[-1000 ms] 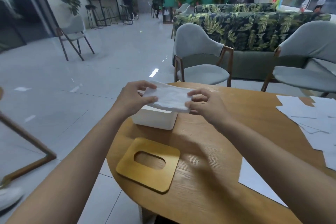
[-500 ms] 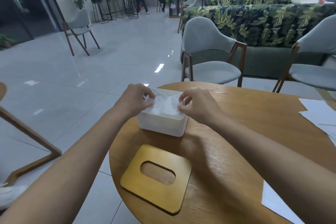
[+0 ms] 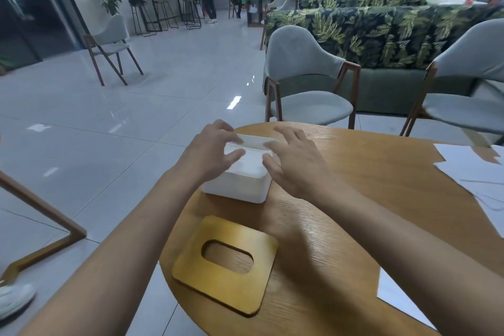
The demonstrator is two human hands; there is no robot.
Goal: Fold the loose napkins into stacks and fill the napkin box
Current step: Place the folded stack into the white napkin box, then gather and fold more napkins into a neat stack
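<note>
Now napkins [image 3: 248, 163] lie inside the white napkin box [image 3: 235, 190].

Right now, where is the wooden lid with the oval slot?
In the head view, the wooden lid lies flat near the left edge of the round table, on the camera side of the white napkin box, with a gap between them.

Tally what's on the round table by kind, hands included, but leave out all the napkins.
Napkin box: 1
Wooden lid: 1
Hands: 2 (left hand, right hand)
Total: 4
</note>
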